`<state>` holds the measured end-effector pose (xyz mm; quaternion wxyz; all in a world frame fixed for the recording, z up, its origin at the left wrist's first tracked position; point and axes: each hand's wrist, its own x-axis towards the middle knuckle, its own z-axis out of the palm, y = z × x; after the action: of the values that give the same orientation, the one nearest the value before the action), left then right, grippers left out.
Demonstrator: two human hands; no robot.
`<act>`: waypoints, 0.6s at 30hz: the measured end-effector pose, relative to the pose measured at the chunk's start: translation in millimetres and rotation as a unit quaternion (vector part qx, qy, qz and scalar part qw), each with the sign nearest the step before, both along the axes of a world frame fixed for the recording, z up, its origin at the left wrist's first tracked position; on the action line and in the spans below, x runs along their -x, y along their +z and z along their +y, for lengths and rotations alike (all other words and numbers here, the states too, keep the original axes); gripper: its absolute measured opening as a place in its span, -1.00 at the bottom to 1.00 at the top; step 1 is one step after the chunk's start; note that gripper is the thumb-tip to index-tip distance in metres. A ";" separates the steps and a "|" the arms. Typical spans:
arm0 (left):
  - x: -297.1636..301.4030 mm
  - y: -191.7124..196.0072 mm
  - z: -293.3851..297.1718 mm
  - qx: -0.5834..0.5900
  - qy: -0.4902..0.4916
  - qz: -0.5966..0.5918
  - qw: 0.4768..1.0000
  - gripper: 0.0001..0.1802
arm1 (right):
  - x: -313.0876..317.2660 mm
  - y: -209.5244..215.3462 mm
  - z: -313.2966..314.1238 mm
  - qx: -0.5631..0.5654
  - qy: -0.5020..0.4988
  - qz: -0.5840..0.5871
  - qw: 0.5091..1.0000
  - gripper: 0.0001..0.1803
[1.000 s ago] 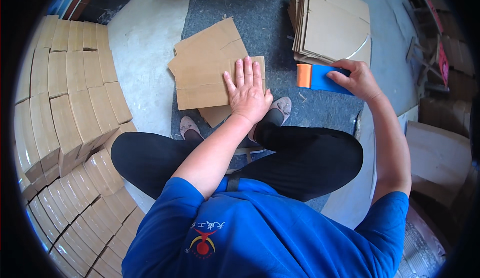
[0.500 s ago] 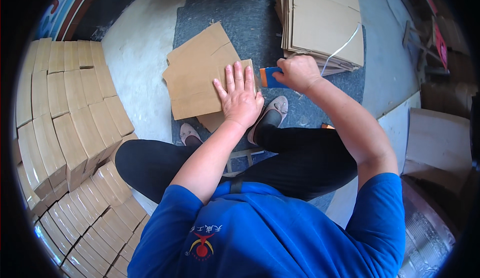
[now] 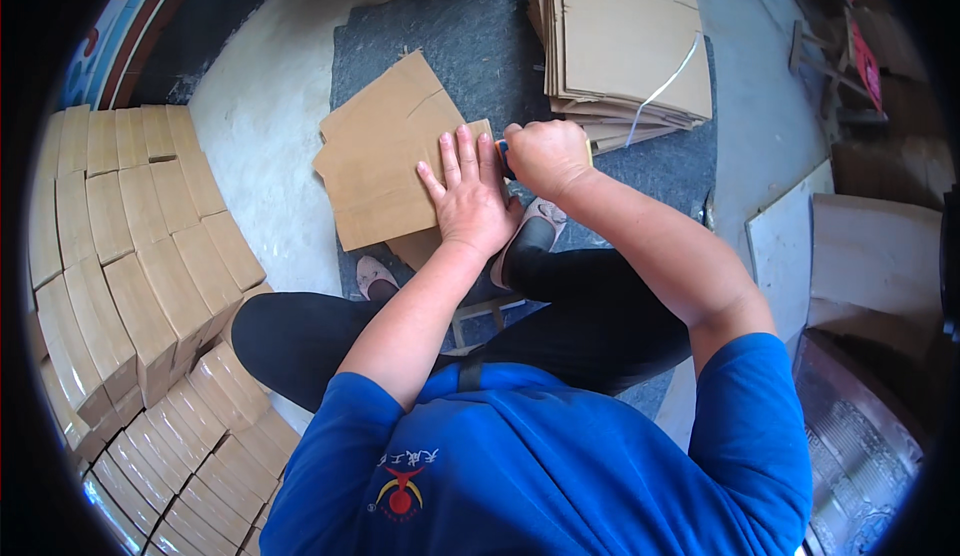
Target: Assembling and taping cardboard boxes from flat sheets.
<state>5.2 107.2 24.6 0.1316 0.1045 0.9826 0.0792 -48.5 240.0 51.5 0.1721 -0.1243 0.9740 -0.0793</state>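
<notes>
My left hand (image 3: 472, 196) lies flat with its fingers spread on a folded brown cardboard box (image 3: 385, 161), near the box's right end. Over that end, my right hand (image 3: 548, 161) is closed round a blue and orange tool (image 3: 503, 159). Most of the tool is hidden by the fist, so I cannot make out its exact kind. The cardboard is held above the floor in front of my knees, with an angled flap edge at its far left side. Part of another cardboard panel (image 3: 415, 248) shows beneath it.
Flat cardboard boxes (image 3: 630, 31) form a stack at the far right, with a white strap (image 3: 665, 86) across it. Many packed brown cartons (image 3: 140, 246) are piled along the left. A dark mat (image 3: 400, 31) covers the floor. Pale boards (image 3: 870, 256) lean at the right.
My right hand has moved left with the blue and orange tool, up against the cardboard's right end. My left hand stays pressed on the cardboard. The view has shifted slightly.
</notes>
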 end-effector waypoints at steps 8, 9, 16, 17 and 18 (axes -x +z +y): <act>-4.7 -0.8 -5.0 0.001 -0.012 0.014 1.000 0.13 | -28.5 -89.4 -13.1 -0.032 0.027 -0.055 0.998 -0.40; 0.0 -1.2 -5.1 0.007 -0.006 0.017 1.000 0.13 | -25.6 -90.3 -16.1 -0.040 0.027 -0.048 0.998 -0.39; -5.1 -8.8 -12.5 -0.176 -0.009 0.043 0.983 -0.02 | -20.9 -118.9 -0.9 -0.157 0.150 -0.139 0.966 -0.56; -7.7 -17.3 -17.7 -0.229 0.006 0.078 0.970 -0.17 | -21.6 -120.0 -1.5 -0.178 0.145 -0.137 0.963 -0.73; -10.9 -26.6 -28.9 -0.279 0.023 0.117 0.953 -0.28 | -17.5 -100.7 -10.8 -0.185 0.134 -0.150 0.962 -0.76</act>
<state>16.2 78.3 -2.0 -0.0205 0.1227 0.9319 0.3408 -31.0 229.2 -49.3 0.3456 -0.2061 0.9090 0.1084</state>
